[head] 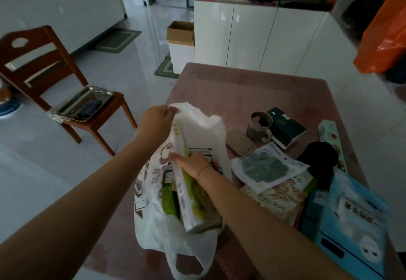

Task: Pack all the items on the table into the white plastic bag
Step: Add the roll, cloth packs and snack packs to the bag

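The right hand (193,164) grips a long green box (186,191) standing steeply in the white plastic bag (175,246); the left hand (157,121), above-left of it, pinches the bag's handle up.

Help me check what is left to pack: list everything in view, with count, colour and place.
white plastic bag: 1, white, table's near left edge, mouth held open
long box: 1, white and green, going into the bag
mug: 1, grey, table centre
tissue box: 1, dark green, right of the mug
woven pouch: 1, beige, beside the mug
flat packet: 1, white and teal, on the snack bag
snack bag: 1, tan, right of the bag
black object: 1, table right, unclear
blue pack: 1, near right
table: 1, pink
chair: 1, brown, left, holding a metal tray
left hand: holds the bag's handle
right hand: on the long box
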`<act>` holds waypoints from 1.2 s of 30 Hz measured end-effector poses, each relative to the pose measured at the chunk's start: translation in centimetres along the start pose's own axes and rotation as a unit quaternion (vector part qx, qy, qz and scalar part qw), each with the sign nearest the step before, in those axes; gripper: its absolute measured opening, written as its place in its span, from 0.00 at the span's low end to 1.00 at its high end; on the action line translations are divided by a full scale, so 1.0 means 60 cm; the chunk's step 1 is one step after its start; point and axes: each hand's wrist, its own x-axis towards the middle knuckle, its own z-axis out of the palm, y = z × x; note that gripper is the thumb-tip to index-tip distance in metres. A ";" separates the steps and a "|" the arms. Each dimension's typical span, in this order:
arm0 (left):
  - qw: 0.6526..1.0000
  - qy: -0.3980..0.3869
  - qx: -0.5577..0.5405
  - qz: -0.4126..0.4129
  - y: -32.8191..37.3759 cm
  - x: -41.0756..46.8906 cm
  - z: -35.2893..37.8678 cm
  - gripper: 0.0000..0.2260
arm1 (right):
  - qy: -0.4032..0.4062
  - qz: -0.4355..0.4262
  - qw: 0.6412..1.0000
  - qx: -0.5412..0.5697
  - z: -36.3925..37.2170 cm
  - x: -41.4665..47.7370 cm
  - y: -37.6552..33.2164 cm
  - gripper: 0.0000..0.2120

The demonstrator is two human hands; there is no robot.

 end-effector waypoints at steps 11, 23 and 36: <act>0.999 0.048 -0.016 -0.001 -0.023 0.019 -0.014 0.17 | 0.074 -0.109 0.955 -0.266 0.053 0.012 0.033 0.27; 1.000 0.015 0.025 -0.004 -0.046 0.008 0.009 0.19 | 0.043 0.002 0.982 -0.185 -0.040 -0.124 0.214 0.28; 0.981 -0.063 0.164 -0.079 -0.038 0.002 0.041 0.39 | 0.005 0.108 0.985 0.132 -0.016 -0.064 0.291 0.23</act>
